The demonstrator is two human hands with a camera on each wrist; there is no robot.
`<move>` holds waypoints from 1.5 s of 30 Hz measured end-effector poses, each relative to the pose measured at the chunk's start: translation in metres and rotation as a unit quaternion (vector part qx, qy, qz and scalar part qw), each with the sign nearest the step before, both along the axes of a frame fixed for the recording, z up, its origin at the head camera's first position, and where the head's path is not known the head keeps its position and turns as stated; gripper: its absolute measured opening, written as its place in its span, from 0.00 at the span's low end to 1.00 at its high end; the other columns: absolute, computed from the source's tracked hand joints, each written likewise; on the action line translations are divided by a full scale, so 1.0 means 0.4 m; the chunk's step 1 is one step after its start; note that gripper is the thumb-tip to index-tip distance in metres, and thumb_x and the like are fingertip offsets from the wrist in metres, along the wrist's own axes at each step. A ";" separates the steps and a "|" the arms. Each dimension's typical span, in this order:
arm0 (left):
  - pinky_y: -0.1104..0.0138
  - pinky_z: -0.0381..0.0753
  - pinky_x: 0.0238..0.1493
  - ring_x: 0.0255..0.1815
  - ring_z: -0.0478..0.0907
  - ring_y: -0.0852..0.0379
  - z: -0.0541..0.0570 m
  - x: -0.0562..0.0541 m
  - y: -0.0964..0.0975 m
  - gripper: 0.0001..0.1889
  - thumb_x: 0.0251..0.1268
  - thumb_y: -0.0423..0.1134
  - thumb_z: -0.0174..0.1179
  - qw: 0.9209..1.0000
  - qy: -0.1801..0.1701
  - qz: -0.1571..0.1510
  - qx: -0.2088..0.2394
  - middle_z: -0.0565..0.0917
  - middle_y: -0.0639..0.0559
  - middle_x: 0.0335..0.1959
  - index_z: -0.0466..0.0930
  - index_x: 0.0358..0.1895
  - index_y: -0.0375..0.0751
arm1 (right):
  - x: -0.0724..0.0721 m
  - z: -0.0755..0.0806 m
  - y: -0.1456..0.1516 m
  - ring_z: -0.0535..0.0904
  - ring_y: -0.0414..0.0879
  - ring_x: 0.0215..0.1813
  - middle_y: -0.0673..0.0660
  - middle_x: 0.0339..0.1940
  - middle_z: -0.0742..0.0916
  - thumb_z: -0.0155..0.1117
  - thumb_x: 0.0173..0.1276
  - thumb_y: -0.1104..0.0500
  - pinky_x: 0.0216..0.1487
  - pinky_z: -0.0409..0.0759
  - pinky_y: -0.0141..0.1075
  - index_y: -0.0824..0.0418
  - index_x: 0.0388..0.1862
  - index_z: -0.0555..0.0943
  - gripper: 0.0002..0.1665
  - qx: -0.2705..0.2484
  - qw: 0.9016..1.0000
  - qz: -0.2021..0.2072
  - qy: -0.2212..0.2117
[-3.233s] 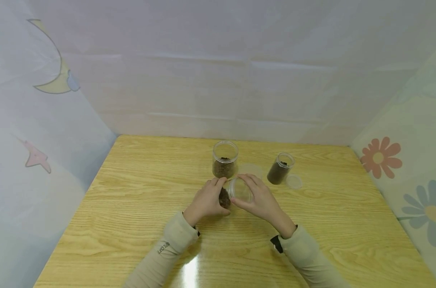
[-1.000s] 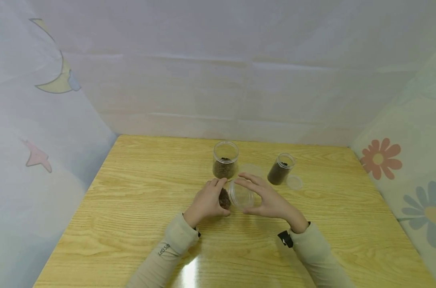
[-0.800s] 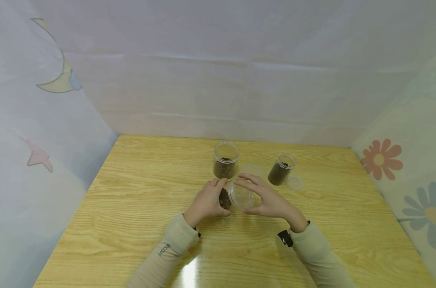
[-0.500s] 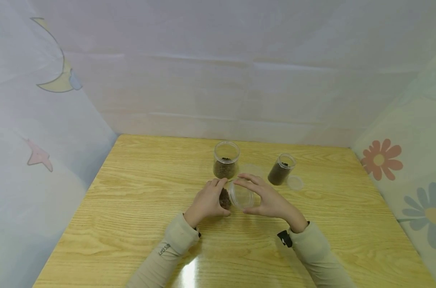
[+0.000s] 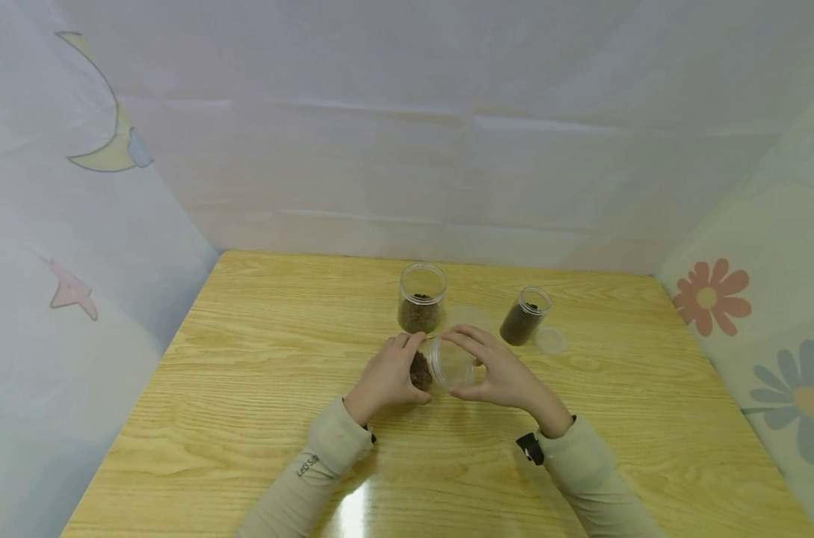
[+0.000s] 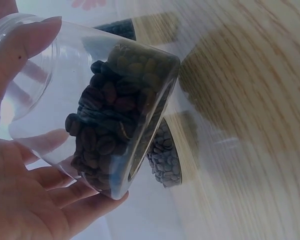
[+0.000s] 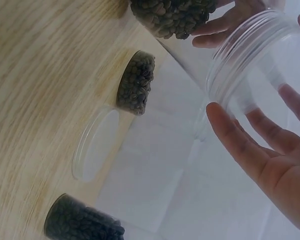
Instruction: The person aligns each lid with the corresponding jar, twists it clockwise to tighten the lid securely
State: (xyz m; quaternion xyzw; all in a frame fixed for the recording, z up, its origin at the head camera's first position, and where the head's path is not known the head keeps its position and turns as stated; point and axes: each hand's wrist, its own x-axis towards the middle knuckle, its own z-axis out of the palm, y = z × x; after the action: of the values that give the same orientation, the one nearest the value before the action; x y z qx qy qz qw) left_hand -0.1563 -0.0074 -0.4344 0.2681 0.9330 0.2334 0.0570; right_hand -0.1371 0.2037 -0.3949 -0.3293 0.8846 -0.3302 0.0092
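In the head view, my left hand (image 5: pixel 386 371) holds a clear jar of coffee beans near the middle of the table. The left wrist view shows the jar (image 6: pixel 65 115) tilted, its beans (image 6: pixel 107 125) slumped at the base and my thumb along its upper side. The jar's clear, ridged top end (image 7: pixel 245 52) points to the right. My right hand (image 5: pixel 497 371) is curved around its lid (image 5: pixel 455 364), thumb below and fingers above. In the right wrist view, one fingertip lies right at the ridged edge. My left hand hides most of the jar's body from above.
Behind the hands, a large jar of beans (image 5: pixel 421 314) stands with its top off. A smaller jar of beans (image 5: pixel 519 323) stands to the right, also uncovered. Beside them lie a large flat lid (image 7: pixel 96 145) and a smaller lid (image 5: pixel 551 341) on the wooden table (image 5: pixel 245 359).
My right hand wrapped the lid earlier, then spread its fingers and drew back to the right. Since then it has closed in on the lid again. My left hand has stayed almost still.
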 end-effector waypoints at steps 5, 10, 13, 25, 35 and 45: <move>0.54 0.78 0.42 0.56 0.67 0.45 0.001 0.000 0.001 0.51 0.34 0.52 0.75 1.000 0.000 0.002 -0.004 0.69 0.42 0.57 0.58 0.65 0.42 | 0.002 0.000 -0.005 0.70 0.59 0.56 0.65 0.62 0.68 0.72 0.52 0.53 0.36 0.80 0.41 0.59 0.65 0.65 0.43 -0.007 1.000 -0.018 -0.016; 0.54 0.77 0.43 0.56 0.68 0.44 0.004 0.001 0.002 0.50 0.34 0.52 0.76 1.000 0.006 -0.002 -0.004 0.70 0.42 0.57 0.59 0.65 0.42 | 0.004 0.000 -0.011 0.73 0.58 0.52 0.63 0.60 0.71 0.72 0.52 0.52 0.33 0.80 0.38 0.58 0.65 0.65 0.42 -0.006 0.999 -0.036 -0.020; 0.54 0.77 0.43 0.56 0.68 0.45 0.006 0.001 0.002 0.50 0.34 0.51 0.76 1.000 0.006 -0.002 -0.005 0.70 0.42 0.57 0.59 0.65 0.42 | 0.005 -0.002 -0.014 0.74 0.56 0.49 0.62 0.58 0.72 0.72 0.52 0.51 0.31 0.80 0.37 0.58 0.64 0.66 0.42 -0.004 0.999 -0.046 -0.018; 0.54 0.77 0.43 0.56 0.68 0.45 0.003 0.005 0.011 0.51 0.34 0.52 0.75 1.000 0.001 0.005 -0.004 0.69 0.41 0.57 0.58 0.66 0.42 | 0.016 -0.012 -0.030 0.79 0.56 0.42 0.63 0.55 0.76 0.70 0.52 0.46 0.39 0.78 0.48 0.61 0.62 0.69 0.41 0.017 0.991 -0.135 -0.008; 0.53 0.77 0.42 0.57 0.67 0.45 0.001 0.005 0.010 0.50 0.34 0.52 0.75 1.000 -0.003 0.008 -0.002 0.68 0.42 0.58 0.58 0.65 0.44 | 0.017 -0.005 -0.039 0.79 0.55 0.40 0.64 0.53 0.78 0.69 0.52 0.43 0.37 0.78 0.47 0.61 0.61 0.69 0.41 0.034 0.986 -0.160 -0.021; 0.53 0.78 0.40 0.57 0.66 0.45 -0.004 0.005 0.008 0.51 0.34 0.52 0.76 1.000 -0.005 0.008 0.008 0.68 0.42 0.57 0.58 0.65 0.43 | 0.014 0.011 -0.054 0.80 0.50 0.35 0.62 0.49 0.80 0.65 0.53 0.38 0.34 0.78 0.43 0.59 0.60 0.71 0.41 0.051 0.976 -0.201 -0.062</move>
State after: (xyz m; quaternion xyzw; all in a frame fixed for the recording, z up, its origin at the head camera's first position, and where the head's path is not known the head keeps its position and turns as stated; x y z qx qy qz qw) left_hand -0.1542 -0.0042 -0.4358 0.2598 0.9330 0.2424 0.0575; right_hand -0.1314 0.1822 -0.3905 -0.1230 0.9461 -0.2992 0.0147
